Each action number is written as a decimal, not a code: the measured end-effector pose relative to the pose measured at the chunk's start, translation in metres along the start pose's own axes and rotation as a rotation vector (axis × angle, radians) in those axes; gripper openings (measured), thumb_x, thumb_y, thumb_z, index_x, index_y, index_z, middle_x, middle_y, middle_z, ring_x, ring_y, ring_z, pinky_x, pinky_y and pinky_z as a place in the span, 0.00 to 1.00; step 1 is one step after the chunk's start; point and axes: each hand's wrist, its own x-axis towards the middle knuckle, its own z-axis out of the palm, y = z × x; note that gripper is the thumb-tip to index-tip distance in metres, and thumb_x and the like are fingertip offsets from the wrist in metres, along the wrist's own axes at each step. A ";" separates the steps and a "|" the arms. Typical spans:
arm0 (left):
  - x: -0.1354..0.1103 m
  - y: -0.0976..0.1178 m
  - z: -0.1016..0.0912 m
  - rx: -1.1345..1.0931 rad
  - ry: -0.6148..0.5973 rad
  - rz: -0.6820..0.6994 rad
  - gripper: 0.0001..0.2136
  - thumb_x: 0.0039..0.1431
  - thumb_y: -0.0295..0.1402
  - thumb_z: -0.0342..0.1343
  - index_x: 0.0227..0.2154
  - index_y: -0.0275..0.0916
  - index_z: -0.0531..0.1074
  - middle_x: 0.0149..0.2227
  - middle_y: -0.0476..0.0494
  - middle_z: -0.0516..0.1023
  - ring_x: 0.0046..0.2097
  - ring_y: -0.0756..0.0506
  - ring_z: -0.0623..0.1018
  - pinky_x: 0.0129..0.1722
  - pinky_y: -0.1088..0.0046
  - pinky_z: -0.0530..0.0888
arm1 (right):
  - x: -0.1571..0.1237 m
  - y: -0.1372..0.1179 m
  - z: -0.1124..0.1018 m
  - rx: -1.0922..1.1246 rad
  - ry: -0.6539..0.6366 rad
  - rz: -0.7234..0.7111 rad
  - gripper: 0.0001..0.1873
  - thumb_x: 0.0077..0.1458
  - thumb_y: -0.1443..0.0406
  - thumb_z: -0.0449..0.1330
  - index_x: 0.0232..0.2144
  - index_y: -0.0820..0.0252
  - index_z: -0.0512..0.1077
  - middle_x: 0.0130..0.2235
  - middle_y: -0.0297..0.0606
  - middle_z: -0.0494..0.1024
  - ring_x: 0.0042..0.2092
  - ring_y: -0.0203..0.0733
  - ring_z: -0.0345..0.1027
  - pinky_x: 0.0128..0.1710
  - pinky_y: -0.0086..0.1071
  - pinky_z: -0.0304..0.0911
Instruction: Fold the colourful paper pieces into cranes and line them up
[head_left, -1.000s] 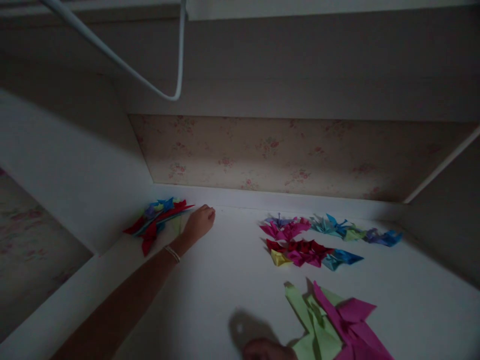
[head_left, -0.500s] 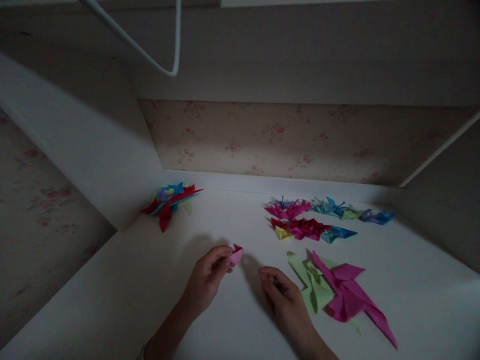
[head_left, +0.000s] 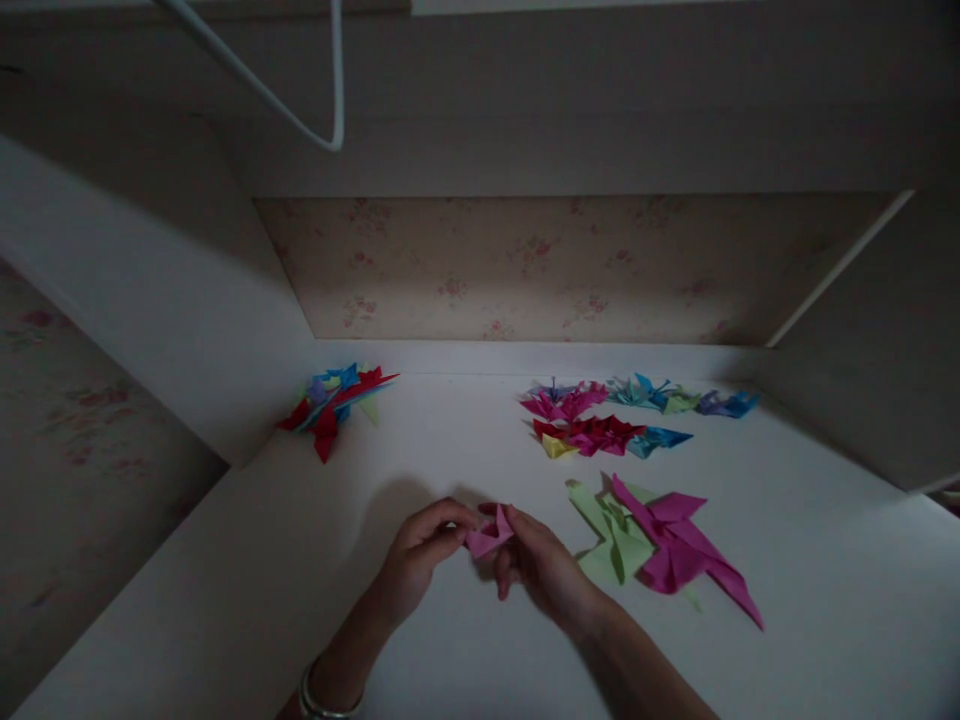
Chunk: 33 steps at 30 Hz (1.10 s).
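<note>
A small pink folded origami piece [head_left: 489, 540] is held above the white tabletop, between my two hands. My left hand [head_left: 429, 545] pinches its left end with thumb and fingers. On its right end, my right hand [head_left: 536, 555] has thumb and fingertips closed around a raised point of the paper. The piece looks like a little boat or a part-folded bird; its exact shape is too small to make out. To the right of my right hand lie a large magenta origami figure [head_left: 682, 540] and a light green one [head_left: 619, 540], partly overlapping.
Rows of small coloured origami cranes [head_left: 600, 435] stand at the back right. A mixed pile of folded paper [head_left: 330, 405] lies at the back left. White panels and a floral-papered wall [head_left: 525, 265] enclose the tabletop; a white cable [head_left: 337, 80] hangs above.
My right hand has moved left and up to the pink paper and taken hold of its right end. My left hand keeps its grip. The view has shifted slightly.
</note>
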 end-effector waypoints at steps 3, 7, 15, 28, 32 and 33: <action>-0.001 0.004 0.003 0.079 -0.032 0.013 0.05 0.56 0.32 0.55 0.31 0.38 0.75 0.31 0.46 0.73 0.34 0.48 0.72 0.34 0.75 0.68 | -0.007 0.000 -0.003 -0.033 0.027 -0.079 0.20 0.56 0.52 0.56 0.35 0.65 0.74 0.25 0.36 0.74 0.20 0.30 0.61 0.20 0.26 0.60; 0.001 0.005 0.007 0.185 -0.007 0.057 0.05 0.58 0.33 0.54 0.32 0.38 0.73 0.32 0.46 0.72 0.33 0.50 0.72 0.31 0.78 0.69 | -0.010 0.000 -0.006 -0.176 0.102 -0.102 0.20 0.55 0.51 0.58 0.33 0.65 0.74 0.19 0.34 0.71 0.20 0.34 0.63 0.22 0.28 0.60; 0.003 -0.007 0.012 0.146 0.061 -0.035 0.12 0.57 0.38 0.55 0.42 0.39 0.69 0.41 0.43 0.73 0.35 0.49 0.75 0.34 0.73 0.75 | -0.013 -0.003 -0.006 -0.299 0.336 -0.255 0.19 0.53 0.52 0.59 0.34 0.64 0.73 0.22 0.34 0.72 0.24 0.34 0.62 0.24 0.27 0.58; 0.005 -0.009 0.011 0.244 0.044 -0.165 0.14 0.56 0.42 0.55 0.36 0.34 0.73 0.19 0.50 0.71 0.21 0.51 0.72 0.22 0.79 0.68 | -0.013 -0.006 -0.006 -0.475 0.376 -0.345 0.17 0.54 0.53 0.57 0.34 0.61 0.76 0.30 0.39 0.75 0.31 0.40 0.66 0.30 0.29 0.65; 0.004 -0.005 0.012 0.235 0.033 -0.139 0.15 0.57 0.42 0.53 0.37 0.35 0.73 0.21 0.50 0.72 0.22 0.51 0.72 0.22 0.79 0.68 | -0.013 -0.003 -0.008 -0.519 0.368 -0.345 0.17 0.55 0.53 0.57 0.35 0.61 0.76 0.29 0.38 0.75 0.30 0.39 0.66 0.30 0.29 0.64; 0.004 -0.004 0.012 0.237 0.033 -0.130 0.15 0.58 0.42 0.53 0.37 0.35 0.73 0.21 0.50 0.72 0.22 0.51 0.72 0.22 0.79 0.68 | -0.014 -0.002 -0.008 -0.531 0.365 -0.343 0.17 0.55 0.53 0.57 0.36 0.61 0.76 0.29 0.38 0.75 0.30 0.39 0.66 0.30 0.29 0.64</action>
